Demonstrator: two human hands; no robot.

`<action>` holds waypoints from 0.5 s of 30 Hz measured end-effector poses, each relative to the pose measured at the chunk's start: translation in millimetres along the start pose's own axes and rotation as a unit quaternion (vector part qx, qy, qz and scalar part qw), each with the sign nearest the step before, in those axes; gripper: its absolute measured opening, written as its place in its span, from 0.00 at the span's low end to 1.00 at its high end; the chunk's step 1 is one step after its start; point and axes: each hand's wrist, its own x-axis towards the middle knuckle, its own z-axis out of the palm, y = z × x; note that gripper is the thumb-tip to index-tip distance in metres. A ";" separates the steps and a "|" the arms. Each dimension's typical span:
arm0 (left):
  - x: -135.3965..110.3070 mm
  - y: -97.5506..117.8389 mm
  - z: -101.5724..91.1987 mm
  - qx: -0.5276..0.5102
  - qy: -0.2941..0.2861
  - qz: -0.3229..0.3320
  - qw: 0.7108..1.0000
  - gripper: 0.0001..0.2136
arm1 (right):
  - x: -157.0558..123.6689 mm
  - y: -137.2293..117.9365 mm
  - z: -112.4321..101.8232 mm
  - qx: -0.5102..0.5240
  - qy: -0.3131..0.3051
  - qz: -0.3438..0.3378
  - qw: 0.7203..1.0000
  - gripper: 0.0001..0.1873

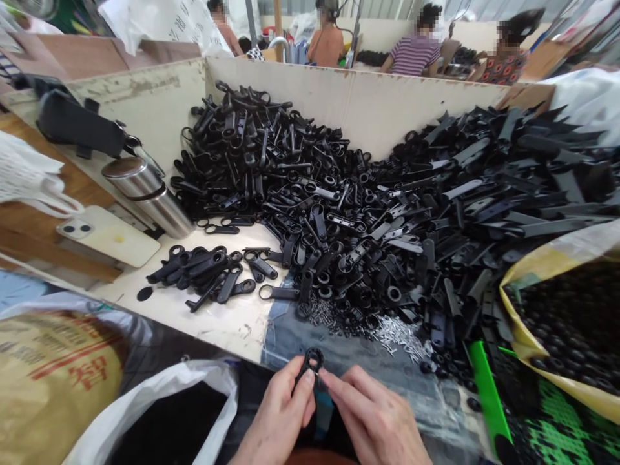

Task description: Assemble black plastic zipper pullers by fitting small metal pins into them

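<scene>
A pale worktable [232,328] edged with scuffed upright boards [310,90] stands in a brightly lit room; behind it are a slim brown post [278,22] and a ribbed, light-grey wall [387,9].

I have a flask [167,210] by my worktop's [237,329] left edge and heaped parts [310,194] behind the pins [403,337] toward its front edge.

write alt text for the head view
Left-hand grip holds a small black ringed part, right-hand grip beside it, before a large heap of black parts. Silver pins lie at its near edge; a steel bottle stands at left.
</scene>
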 end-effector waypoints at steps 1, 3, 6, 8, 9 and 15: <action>-0.2 0.6 -0.1 -0.001 -0.001 0.000 1.000 0.27 | 0.5 -0.3 -0.9 0.000 0.004 0.003 1.000 0.19; -0.5 1.4 -0.1 -0.004 -0.001 0.000 1.000 0.27 | 1.2 -0.7 -2.5 -0.002 0.007 0.007 1.000 0.19; -0.6 1.5 0.2 -0.009 -0.007 0.001 1.000 0.26 | 1.8 -1.1 -3.8 -0.012 0.003 0.005 1.000 0.20; -0.5 1.2 0.8 -0.010 -0.006 0.002 1.000 0.26 | 2.3 -1.3 -3.8 -0.022 0.001 0.002 1.000 0.21; -0.3 1.1 1.3 -0.011 -0.004 0.002 1.000 0.26 | 2.6 -1.5 -3.5 -0.028 0.002 0.000 1.000 0.21; 2.1 0.4 8.8 -0.062 0.027 -0.017 0.998 0.30 | 5.6 -3.9 -0.3 -0.095 0.021 -0.024 0.995 0.23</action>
